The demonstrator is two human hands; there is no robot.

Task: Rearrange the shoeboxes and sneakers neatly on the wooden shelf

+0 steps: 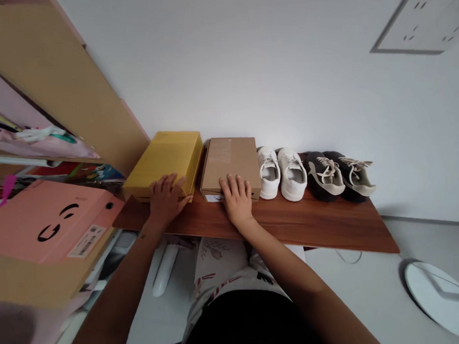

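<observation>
Two boxes sit side by side at the left end of the bench (308, 223), with a hand on each. The left hand (166, 196) lies on the front right corner of the yellow box (171, 154), fingers loose and spread over the lid, thumb at the corner, gripping nothing. The right hand (237, 199) rests flat at the front edge of the brown box (230, 159), fingers open on the lid and pointing at the wall, while white shoes (281, 173) and dark shoes (338, 175) line the back edge to its right.
</observation>
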